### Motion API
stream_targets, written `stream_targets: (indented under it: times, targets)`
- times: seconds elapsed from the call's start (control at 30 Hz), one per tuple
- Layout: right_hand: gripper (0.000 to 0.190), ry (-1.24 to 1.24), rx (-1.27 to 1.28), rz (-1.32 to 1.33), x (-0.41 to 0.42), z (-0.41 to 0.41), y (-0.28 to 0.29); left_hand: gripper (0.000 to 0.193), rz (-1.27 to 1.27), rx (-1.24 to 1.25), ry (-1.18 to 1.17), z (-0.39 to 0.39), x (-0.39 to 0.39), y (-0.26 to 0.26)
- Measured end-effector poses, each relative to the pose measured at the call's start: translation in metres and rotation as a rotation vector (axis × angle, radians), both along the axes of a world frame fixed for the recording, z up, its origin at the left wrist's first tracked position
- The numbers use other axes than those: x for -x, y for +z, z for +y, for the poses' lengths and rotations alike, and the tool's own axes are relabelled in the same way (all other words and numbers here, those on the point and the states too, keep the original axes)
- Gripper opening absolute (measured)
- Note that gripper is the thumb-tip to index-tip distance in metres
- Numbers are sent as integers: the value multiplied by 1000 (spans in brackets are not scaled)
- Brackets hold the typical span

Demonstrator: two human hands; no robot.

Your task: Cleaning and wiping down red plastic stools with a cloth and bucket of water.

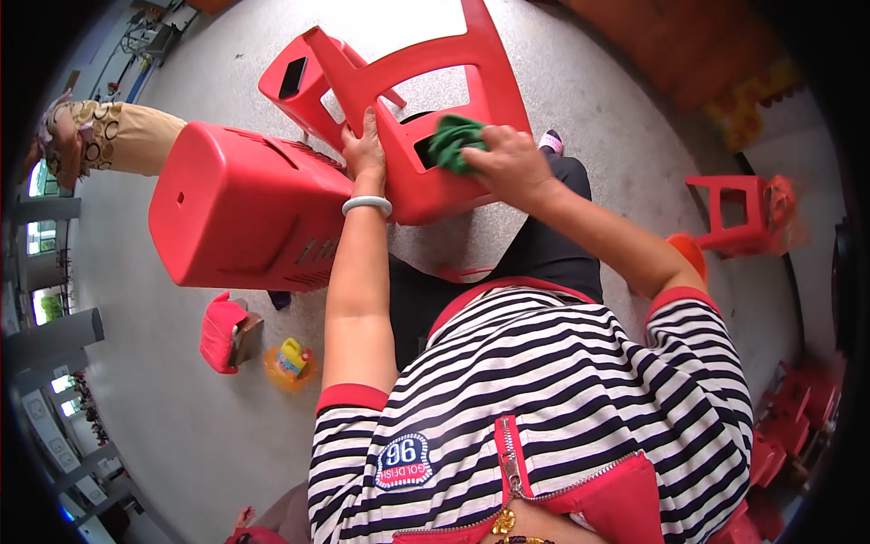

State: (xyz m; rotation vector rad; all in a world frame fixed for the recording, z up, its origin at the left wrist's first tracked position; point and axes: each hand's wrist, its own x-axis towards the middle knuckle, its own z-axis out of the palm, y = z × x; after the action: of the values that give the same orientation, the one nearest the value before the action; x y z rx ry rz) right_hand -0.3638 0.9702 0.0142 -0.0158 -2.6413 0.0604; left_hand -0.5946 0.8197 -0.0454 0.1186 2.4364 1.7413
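A red plastic stool (435, 61) lies tipped in front of me, its legs pointing away. My left hand (366, 148) grips the edge of its leg on the left side. Bunched in my right hand (513, 163) is a green cloth (457, 141), pressed against the stool's side beside an opening. Just left of my left forearm is a tall stack of red plastic stools (251, 204), lying with a seat facing left. Behind my left hand stands another red stool (272, 75) with a dark phone-like object (293, 77) on it.
A yellow bottle (292, 356) sits in an orange basin (275, 377), near a pink-red cloth or bag (221, 333) by a box. Another red stool (737, 211) is at the right. A person in tan trousers (139, 136) is beyond the stack; another person shows at the bottom.
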Motion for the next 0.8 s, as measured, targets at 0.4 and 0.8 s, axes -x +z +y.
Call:
stream_targets:
  times: [0.4,0.8]
  targets:
    - [18,159,-58,3,21,-38,0,118,1,266,-61,11,-4,10]
    - [20,201,-106,-223,-39,25,26,106,9,273,-95,17,-3,14]
